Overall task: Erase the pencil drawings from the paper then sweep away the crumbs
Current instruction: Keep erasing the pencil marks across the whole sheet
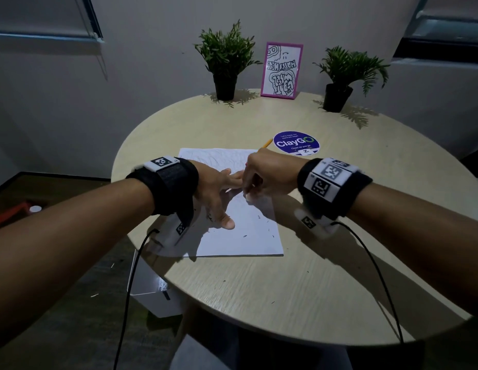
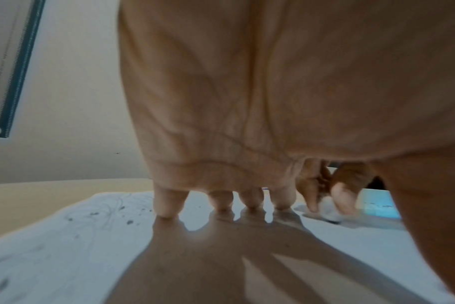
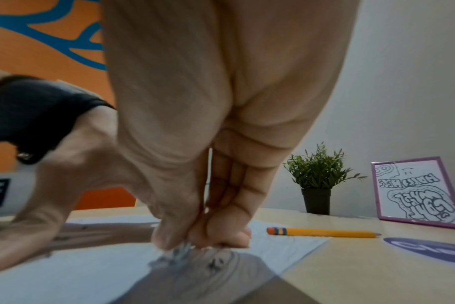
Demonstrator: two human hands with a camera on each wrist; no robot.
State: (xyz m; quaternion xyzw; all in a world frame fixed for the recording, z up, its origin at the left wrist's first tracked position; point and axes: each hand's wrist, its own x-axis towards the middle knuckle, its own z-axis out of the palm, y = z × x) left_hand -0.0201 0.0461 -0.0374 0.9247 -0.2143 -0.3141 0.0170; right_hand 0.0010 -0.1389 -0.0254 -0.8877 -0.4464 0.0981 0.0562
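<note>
A white sheet of paper lies on the round table, with faint pencil lines at its far end and dark eraser crumbs scattered on the near half. My left hand lies flat on the sheet with spread straight fingers, holding it down. My right hand pinches a small white eraser between thumb and fingers and presses it on the paper just right of the left fingertips. In the right wrist view the eraser is blurred under the fingertips.
A yellow pencil lies beyond the paper's far right corner, beside a round blue sticker. Two potted plants and a pink-framed drawing stand at the table's far edge. A white box sits on the floor, left.
</note>
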